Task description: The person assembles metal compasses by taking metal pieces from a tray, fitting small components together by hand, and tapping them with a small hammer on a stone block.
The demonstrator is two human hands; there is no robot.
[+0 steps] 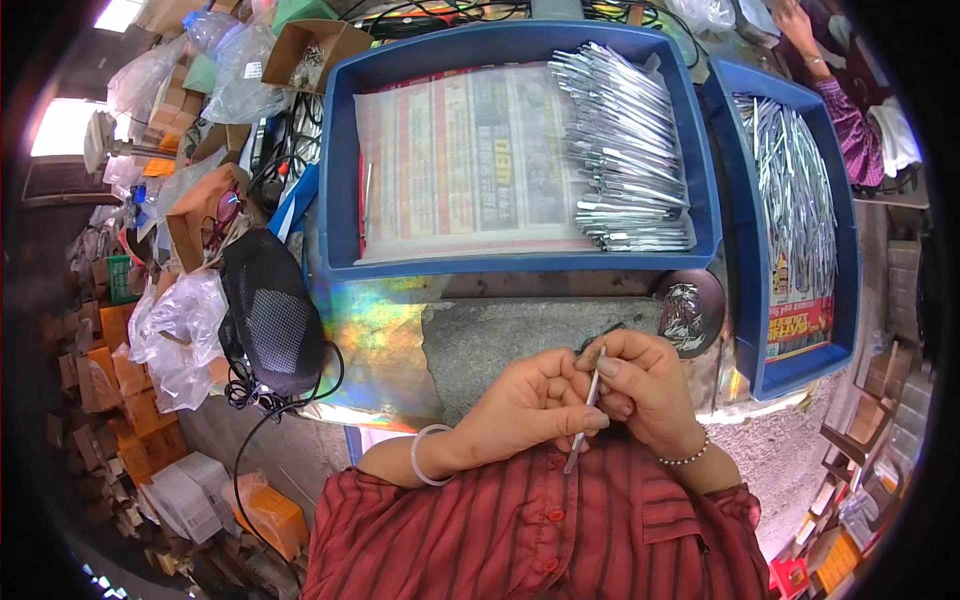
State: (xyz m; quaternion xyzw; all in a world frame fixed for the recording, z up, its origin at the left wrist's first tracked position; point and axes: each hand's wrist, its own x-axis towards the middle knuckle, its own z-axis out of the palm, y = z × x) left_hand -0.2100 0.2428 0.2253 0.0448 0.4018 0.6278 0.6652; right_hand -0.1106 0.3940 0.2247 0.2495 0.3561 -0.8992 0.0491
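A thin metal rod (pixel 583 425) slants between my two hands, in front of my chest. My left hand (pixel 535 400) is closed, its thumb and fingers pinching the rod's middle. The fingers of my right hand (pixel 640 385) are closed round the rod's upper end. Beyond my hands stands a large blue tray (pixel 500 265), lined with printed paper; many similar silver rods (pixel 625 150) lie piled on its right side, and a single rod (pixel 368 203) lies at its left. A round dark dish (pixel 708 290) of small metal parts (pixel 682 318) is just beyond my right hand.
At the right is a second blue tray (pixel 752 330) full of metal rods (pixel 795 190). Another person's arm (pixel 832 100) shows at the top right. A black mesh bag (pixel 270 315), cables, plastic bags (pixel 182 335) and cardboard boxes (pixel 325 45) crowd the left side.
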